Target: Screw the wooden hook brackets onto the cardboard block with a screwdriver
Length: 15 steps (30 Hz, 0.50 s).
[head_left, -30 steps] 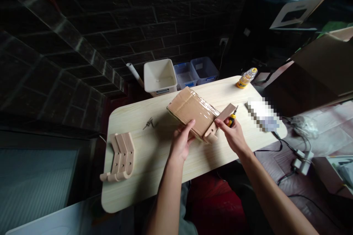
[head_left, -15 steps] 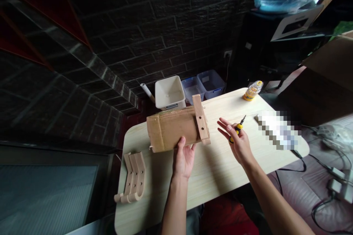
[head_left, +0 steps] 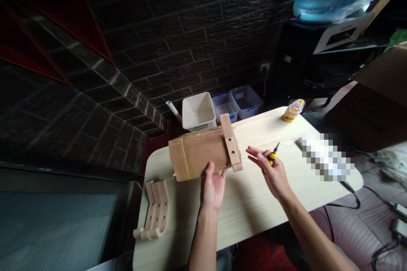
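My left hand (head_left: 213,188) grips a brown cardboard box (head_left: 200,152) from below, thumb on its near face, holding it tilted over the table. Across the box's right end lies a wooden hook (head_left: 229,139) with two dark holes. To the right, my right hand (head_left: 270,173) holds a yellow-and-black screwdriver (head_left: 272,156) against the palm, its bit pointing up and away. Some fingers of that hand stretch toward the box without touching it. Several similar wooden hooks (head_left: 155,209) lie side by side at the table's left.
The pale wooden table (head_left: 254,207) carries a clear-and-yellow bottle (head_left: 293,111) at the far right and a blurred-out flat device (head_left: 327,156) with a cable. Behind it stand a white bin (head_left: 199,108) and clear plastic boxes (head_left: 246,101). A water dispenser (head_left: 295,55) is at the back right.
The view has shifted slightly, so the table sits a little lower and to the right. My right hand has come slightly nearer the box, still with the screwdriver. My left hand keeps its hold.
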Motion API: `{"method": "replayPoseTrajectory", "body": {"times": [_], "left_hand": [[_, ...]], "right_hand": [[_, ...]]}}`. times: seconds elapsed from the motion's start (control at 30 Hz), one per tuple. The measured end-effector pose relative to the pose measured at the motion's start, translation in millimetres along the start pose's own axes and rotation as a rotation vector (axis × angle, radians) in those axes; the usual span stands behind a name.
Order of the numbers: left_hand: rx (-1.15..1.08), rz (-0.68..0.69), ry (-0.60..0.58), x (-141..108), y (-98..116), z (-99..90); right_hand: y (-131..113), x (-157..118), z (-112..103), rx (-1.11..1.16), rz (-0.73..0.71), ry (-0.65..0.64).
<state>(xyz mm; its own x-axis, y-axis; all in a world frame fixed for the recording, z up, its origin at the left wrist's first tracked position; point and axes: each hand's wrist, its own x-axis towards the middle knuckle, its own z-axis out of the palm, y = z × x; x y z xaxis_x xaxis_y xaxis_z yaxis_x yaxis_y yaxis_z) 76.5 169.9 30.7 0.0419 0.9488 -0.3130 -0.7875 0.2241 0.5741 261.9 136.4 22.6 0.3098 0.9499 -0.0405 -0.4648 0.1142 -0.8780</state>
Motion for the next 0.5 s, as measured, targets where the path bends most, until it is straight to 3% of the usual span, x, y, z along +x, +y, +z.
{"method": "replayPoseTrajectory", "body": {"times": [0.2,0.5], "left_hand": [[0.021,-0.078,-0.028,-6,-2,-2.9],[0.110,-0.127,-0.047,-25,-32,2.9]], "right_hand": [[-5,8,1,0.047,-0.013,0.011],[-14,15,3,0.174,-0.006,0.022]]}}
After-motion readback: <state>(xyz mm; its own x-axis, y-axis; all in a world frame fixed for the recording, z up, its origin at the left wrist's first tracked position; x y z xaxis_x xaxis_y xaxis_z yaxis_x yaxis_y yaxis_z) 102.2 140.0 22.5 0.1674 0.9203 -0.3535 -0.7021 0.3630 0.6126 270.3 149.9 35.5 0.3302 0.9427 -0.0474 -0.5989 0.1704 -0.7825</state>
